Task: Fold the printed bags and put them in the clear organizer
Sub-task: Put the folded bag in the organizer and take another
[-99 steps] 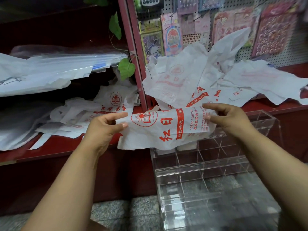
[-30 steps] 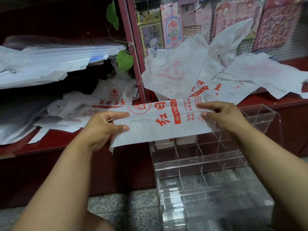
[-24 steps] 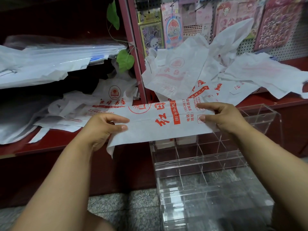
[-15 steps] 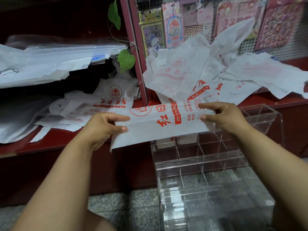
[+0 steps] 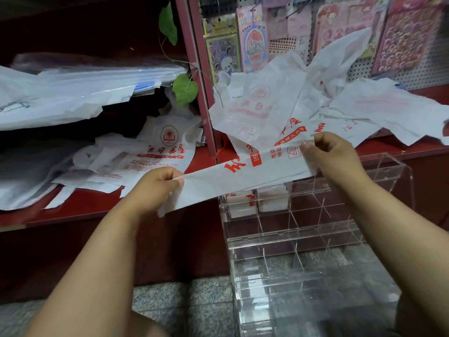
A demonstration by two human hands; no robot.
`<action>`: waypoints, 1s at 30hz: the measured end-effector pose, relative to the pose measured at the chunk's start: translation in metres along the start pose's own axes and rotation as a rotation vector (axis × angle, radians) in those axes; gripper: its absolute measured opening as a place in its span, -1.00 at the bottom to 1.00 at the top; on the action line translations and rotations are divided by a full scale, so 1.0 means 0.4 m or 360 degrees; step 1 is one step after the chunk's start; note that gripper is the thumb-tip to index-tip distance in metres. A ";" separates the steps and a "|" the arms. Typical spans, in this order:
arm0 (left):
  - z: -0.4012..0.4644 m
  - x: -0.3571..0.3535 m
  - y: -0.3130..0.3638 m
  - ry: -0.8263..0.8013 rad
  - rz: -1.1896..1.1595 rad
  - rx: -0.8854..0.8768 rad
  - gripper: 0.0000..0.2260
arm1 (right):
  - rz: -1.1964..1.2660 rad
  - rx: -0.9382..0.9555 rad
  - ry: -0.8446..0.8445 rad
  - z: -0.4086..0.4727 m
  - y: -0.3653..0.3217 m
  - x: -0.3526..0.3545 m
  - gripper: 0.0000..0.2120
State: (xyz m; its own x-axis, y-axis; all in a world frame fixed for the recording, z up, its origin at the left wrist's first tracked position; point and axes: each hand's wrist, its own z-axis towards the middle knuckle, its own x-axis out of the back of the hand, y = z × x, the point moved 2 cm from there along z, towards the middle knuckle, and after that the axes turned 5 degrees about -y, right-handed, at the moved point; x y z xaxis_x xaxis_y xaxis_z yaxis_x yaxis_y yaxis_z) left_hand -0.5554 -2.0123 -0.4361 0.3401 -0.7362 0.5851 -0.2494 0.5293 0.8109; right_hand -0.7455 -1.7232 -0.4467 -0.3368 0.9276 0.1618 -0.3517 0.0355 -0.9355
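Both hands up in front, each curled & pinching one end of a single bag [image 5: 245,176] folded into a long narrow strip. Left hand [image 5: 155,190] grips the lower left end, thumb on top, fingers tucked under; a loose flap of the strip hangs below its knuckles. Right hand [image 5: 332,156] pinches the higher right end between thumb & fingertips. Hands well apart, strip stretched taut btwn them, slanting up to the right, red print showing on the upper edge.

Directly below/behind the strip: 1 clear organizer [image 5: 315,239], standing on the speckled floor [image 5: 182,305], divided into rows of compartments. 2 folded bags [image 5: 257,203] sit side by side in the top row's left compartments; other compartments that show hold nothing.

Behind that, a red shelf [image 5: 80,205]. Left section: heap of loose printed bags [image 5: 155,152] – count unclear, they overlap – under a stack of clear plastic sheets [image 5: 80,91]. Right section: another crumpled heap [image 5: 303,105], several bags, not countable.

Farthest: 3 green leaves [image 5: 185,90] on a vine by the red upright, & a pegboard [image 5: 418,76] hung w/ sticker packs [image 5: 254,42].
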 end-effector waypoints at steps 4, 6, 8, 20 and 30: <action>-0.007 -0.024 0.005 -0.0153 -0.0276 0.0083 -0.92 | 0.0149 0.0092 0.0055 0.020 -0.066 -0.021 -0.93; -0.010 -0.053 0.015 -0.0267 -0.0360 0.0051 -0.89 | 0.0090 0.0111 0.0000 0.036 -0.096 -0.042 -0.93; -0.012 -0.089 0.029 -0.0408 -0.0468 -0.0006 -0.77 | -0.0010 0.0141 -0.0079 0.048 -0.129 -0.066 -0.91; -0.014 -0.232 0.140 -0.0005 -0.1041 -0.0105 -0.88 | -0.0031 0.0014 0.0031 0.022 -0.170 -0.136 -0.65; -0.020 -0.243 0.155 0.0047 -0.1064 -0.0198 -0.87 | 0.0129 -0.0028 -0.0278 -0.028 -0.135 -0.186 -0.76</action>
State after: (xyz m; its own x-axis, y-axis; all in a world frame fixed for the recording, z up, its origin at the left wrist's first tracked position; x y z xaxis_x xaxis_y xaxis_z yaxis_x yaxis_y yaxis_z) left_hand -0.5966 -1.9044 -0.4425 0.4099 -0.9111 -0.0434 0.1286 0.0107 0.9916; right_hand -0.6918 -1.7898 -0.4118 -0.5106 0.8490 0.1362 -0.3024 -0.0290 -0.9527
